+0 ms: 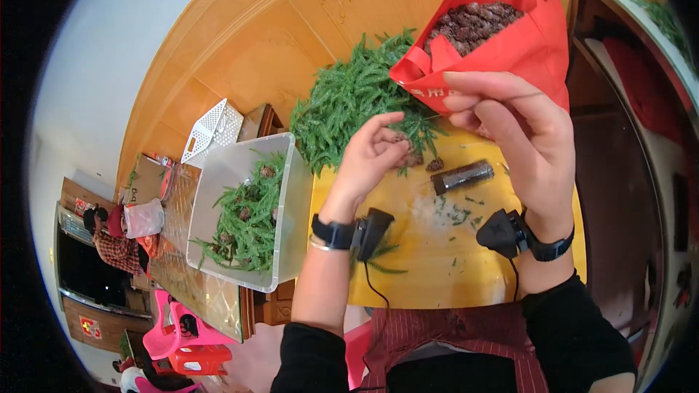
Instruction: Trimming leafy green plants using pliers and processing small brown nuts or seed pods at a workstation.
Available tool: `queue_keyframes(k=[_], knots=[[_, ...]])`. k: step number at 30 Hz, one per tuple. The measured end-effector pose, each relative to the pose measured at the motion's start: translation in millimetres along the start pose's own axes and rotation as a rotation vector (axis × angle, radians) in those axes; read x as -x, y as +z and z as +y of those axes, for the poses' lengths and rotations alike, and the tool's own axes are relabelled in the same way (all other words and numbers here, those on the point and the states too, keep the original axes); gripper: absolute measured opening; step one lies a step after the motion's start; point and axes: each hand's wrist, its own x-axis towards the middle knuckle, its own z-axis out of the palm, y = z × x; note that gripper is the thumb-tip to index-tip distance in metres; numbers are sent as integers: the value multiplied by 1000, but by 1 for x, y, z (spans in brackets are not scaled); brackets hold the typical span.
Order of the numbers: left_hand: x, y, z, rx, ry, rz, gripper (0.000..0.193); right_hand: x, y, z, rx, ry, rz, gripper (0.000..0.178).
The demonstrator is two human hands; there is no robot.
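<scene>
**Hands Raised Over Yellow Board, Sprigs and Cones Close By**

Lifted above the yellow board (437, 262), with left hand (368, 156) pinched on something small and dark, probably a cone; exact grasp hard to tell. Held higher at two o'clock, right hand (520, 131), fingers curled loosely, nothing clearly grasped. Piled at twelve o'clock, green sprigs (357, 94), within easy reach. Propped open at one o'clock, red bag (535, 44) full of brown pine cones (473, 22). Set at nine o'clock, clear plastic bin (287, 204) holding sprigs mixed with cones. Laid between the hands, a dark tube (462, 176).
</scene>
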Motion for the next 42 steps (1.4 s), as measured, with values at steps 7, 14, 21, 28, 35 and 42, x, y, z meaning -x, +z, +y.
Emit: queue_keyframes(k=[7,14,21,28,35,42], knots=[[24,34,27,702,254,-84,23,3,10,10,10,-41,63,16],[16,43,30,752,487,-15,29,-5,15,43,-215,27,37,7],[20,32,36,596,446,134,45,0,23,60,-187,27,31,12],[15,38,26,505,647,103,43,-1,22,63,-114,-21,29,15],[22,36,33,683,476,12,34,-2,24,63,-158,19,47,16],[18,36,25,542,558,78,31,-3,22,74,-204,-40,45,16]])
